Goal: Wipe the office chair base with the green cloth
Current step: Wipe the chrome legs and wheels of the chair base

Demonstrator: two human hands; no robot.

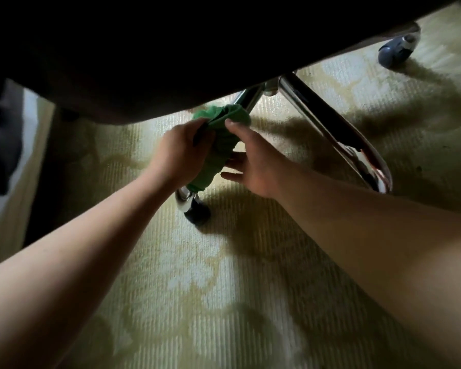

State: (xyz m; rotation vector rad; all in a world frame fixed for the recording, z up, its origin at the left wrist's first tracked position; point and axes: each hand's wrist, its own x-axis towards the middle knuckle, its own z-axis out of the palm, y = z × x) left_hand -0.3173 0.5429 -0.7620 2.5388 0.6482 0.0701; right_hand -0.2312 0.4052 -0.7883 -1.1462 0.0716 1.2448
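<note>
Head view: two hands are working a green cloth (215,145) along a chrome chair leg (183,197).

The left hand (180,153) is pinching the cloth's upper part between curled fingers and thumb. The right hand (253,166) is lying half open against the cloth's other side, its thumb pressing the top fold, its fingers spread and gripping nothing. The cloth is bunching around the leg, covering it from just below the dark seat (144,57) down to near the caster (197,213). A second, bare leg (330,134) is running away from the cloth over the pale carpet (224,302).
</note>
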